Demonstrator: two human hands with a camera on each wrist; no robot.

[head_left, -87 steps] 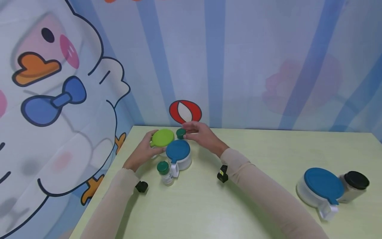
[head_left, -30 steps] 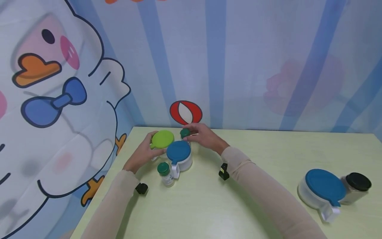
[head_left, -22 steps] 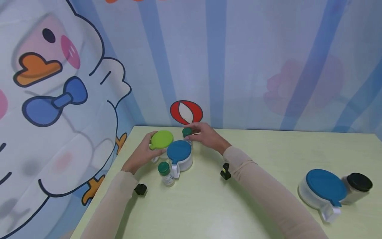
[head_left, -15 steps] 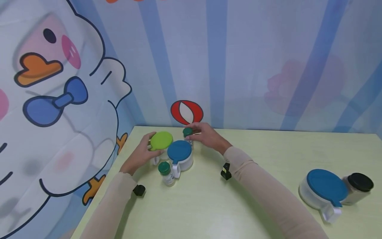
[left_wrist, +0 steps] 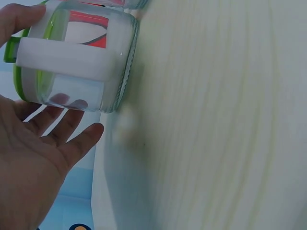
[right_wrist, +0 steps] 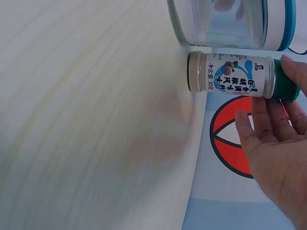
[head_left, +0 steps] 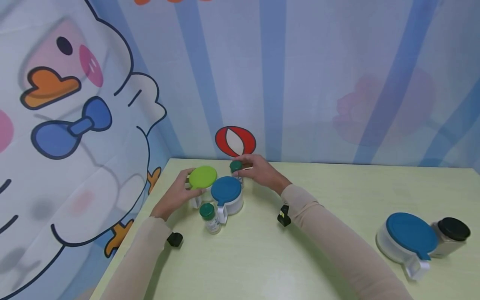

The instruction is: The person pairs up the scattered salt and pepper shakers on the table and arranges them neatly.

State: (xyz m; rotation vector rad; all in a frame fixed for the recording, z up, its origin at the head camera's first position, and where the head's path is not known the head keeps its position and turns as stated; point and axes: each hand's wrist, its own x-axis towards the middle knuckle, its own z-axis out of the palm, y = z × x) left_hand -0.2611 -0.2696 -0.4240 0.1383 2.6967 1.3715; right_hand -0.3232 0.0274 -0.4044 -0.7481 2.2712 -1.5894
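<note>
Two hands work at a cluster of jars near the far left corner of the table. At about ten o'clock of the cluster, the left hand rests against the green-lidded glass jar, thumb on the lid's edge and fingers straight and spread beside the glass, not curled round it. Just right, touching it, stands a blue-lidded jar, with a small green-capped bottle at its seven o'clock. At its one o'clock the right hand pinches the green cap of a pepper shaker, upright on the table. Well apart, at four o'clock, sit another blue-lidded jar and a black-capped jar.
</note>
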